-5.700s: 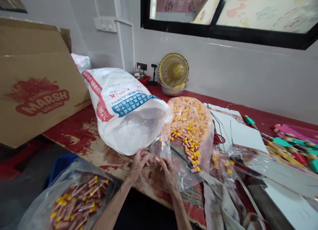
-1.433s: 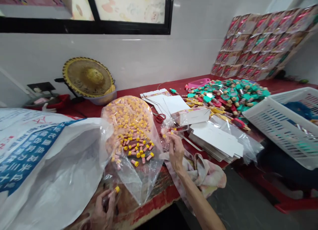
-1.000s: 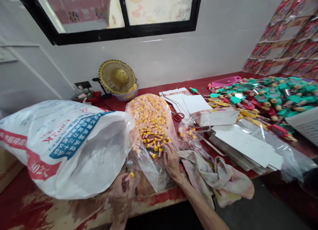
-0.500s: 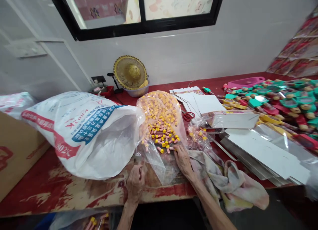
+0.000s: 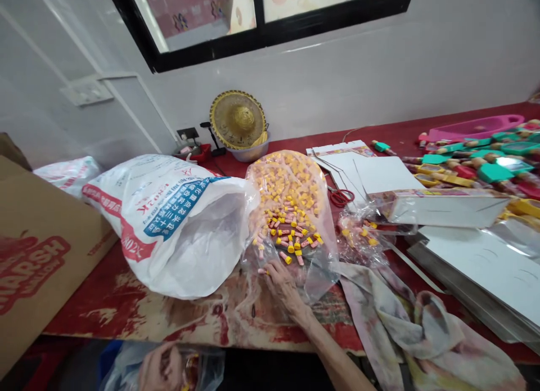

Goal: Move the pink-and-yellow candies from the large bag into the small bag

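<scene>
My right hand [image 5: 284,287] rests at the mouth of a clear plastic bag [image 5: 323,275] on the table. Its fingertips are closed on a small pink tube with a yellow end [image 5: 262,272]. Many similar tubes [image 5: 291,236] fill the bag, several lying loose near its opening. Below the table's front edge, my left hand [image 5: 160,368] is curled over another clear bag [image 5: 211,365], which also holds pink and yellow pieces. What lies inside the left fingers is hidden.
Left of the tubes lies a big white sack [image 5: 169,267] beside a cardboard box [image 5: 50,256]. To the right are a crumpled cloth [image 5: 422,335], red-handled scissors [image 5: 341,197], white card sheets [image 5: 485,267] and green-and-red toy pieces [image 5: 498,171]. A straw hat [image 5: 238,120] leans at the wall.
My left hand has gone from the table edge down to the lower bag. My right hand has moved left across the bag's mouth to a tube. The view has turned left.
</scene>
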Motion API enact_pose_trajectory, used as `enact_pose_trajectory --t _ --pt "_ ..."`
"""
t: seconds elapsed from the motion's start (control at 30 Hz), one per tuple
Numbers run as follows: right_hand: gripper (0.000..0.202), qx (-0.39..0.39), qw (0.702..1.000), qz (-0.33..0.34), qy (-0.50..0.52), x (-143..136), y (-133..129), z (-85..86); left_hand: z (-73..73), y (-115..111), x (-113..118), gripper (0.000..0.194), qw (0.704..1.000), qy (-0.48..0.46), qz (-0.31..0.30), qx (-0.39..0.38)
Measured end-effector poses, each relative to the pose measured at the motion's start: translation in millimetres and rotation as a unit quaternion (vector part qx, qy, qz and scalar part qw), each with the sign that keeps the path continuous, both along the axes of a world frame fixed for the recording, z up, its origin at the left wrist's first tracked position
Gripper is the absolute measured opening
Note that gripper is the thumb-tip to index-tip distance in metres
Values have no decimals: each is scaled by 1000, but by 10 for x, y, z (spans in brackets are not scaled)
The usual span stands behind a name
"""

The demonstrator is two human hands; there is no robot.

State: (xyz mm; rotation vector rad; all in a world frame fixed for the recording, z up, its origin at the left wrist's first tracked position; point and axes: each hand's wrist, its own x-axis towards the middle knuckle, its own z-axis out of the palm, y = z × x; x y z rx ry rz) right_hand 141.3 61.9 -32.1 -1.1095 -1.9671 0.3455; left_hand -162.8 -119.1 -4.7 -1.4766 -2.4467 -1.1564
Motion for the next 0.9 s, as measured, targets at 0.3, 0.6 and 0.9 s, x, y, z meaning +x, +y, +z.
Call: enact_pose_trajectory --t 0.3,0.6,0.9 --pt "22 17 997 10 80 61 23 16 256 1818 637 34 988 46 -110 94" --pt "26 59 993 -36 95 46 44 13 -41 2435 688 23 987 24 -158 18" --pt "32 9 998 -32 48 26 3 44 40 1889 609 29 960 120 -227 -110"
